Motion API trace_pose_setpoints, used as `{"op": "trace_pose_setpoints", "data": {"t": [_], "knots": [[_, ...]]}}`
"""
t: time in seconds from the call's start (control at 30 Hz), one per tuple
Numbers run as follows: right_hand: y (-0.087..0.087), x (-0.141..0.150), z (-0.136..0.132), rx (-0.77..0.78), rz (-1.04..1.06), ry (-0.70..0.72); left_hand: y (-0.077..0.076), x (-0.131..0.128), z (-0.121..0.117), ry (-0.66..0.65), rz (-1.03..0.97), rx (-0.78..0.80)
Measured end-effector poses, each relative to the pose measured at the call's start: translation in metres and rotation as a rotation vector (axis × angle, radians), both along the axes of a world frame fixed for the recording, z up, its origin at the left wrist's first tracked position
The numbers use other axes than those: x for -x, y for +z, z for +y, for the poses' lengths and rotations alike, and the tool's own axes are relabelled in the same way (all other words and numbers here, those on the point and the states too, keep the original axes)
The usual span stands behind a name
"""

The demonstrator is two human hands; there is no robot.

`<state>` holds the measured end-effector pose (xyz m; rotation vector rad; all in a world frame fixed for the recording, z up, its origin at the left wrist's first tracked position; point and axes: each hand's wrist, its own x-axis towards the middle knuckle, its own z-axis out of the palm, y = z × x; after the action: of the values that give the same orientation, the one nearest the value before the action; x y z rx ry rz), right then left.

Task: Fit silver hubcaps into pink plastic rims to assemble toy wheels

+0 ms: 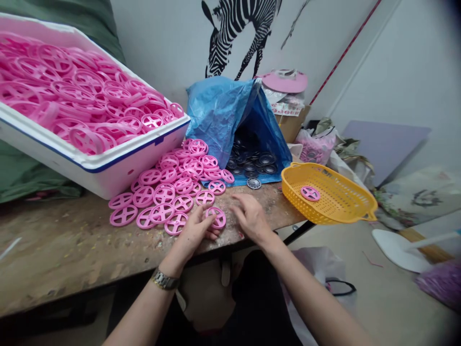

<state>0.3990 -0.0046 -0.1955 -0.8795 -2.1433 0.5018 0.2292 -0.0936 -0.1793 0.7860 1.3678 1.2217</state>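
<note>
My left hand [200, 226] is closed on a pink plastic spoked wheel [220, 218] at the table's front edge, thumb on top and fingers beneath. To its right, my right hand [250, 216] holds nothing, its fingers apart and curved toward the dark discs. A heap of loose pink wheels [163, 193] spreads over the table beside my left hand. Dark round discs [248, 161] spill from the mouth of a blue plastic bag [216, 110], and one greyish disc [254, 183] lies just in front of it. In the yellow basket [345, 199] sits a pink wheel with a darker centre [310, 193].
A white foam box [144, 158], tilted and full of pink wheels, stands at the left of the worn wooden table [72, 245]. Behind the basket are a cardboard box [293, 125] and a clear bag of pink parts [315, 146]. The basket overhangs the table's right end.
</note>
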Motion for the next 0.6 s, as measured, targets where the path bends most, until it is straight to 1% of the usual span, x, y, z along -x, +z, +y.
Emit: {"op": "trace_pose_setpoints", "data": {"t": [0.1,0.13,0.2,0.27,0.33,0.47,0.6], "knots": [[0.002,-0.014,0.037,-0.031,-0.226,-0.279,-0.002,-0.001,-0.001,0.029,0.000,-0.028],[0.003,-0.017,0.049,-0.025,-0.313,-0.352,-0.003,-0.001,-0.002,0.031,0.000,-0.042],[0.003,-0.021,0.068,-0.008,-0.485,-0.449,-0.004,0.000,-0.004,0.022,-0.004,-0.067],[0.001,-0.021,0.080,0.008,-0.607,-0.488,-0.006,0.001,-0.005,0.010,-0.015,-0.077],[-0.001,-0.020,0.088,0.014,-0.655,-0.493,-0.008,0.002,-0.006,0.008,-0.035,-0.085],[-0.003,-0.018,0.093,0.005,-0.646,-0.481,-0.010,0.003,-0.006,0.015,-0.060,-0.106],[0.005,-0.025,0.086,0.024,-0.610,-0.494,-0.009,0.002,-0.007,0.018,-0.080,-0.108]]}}
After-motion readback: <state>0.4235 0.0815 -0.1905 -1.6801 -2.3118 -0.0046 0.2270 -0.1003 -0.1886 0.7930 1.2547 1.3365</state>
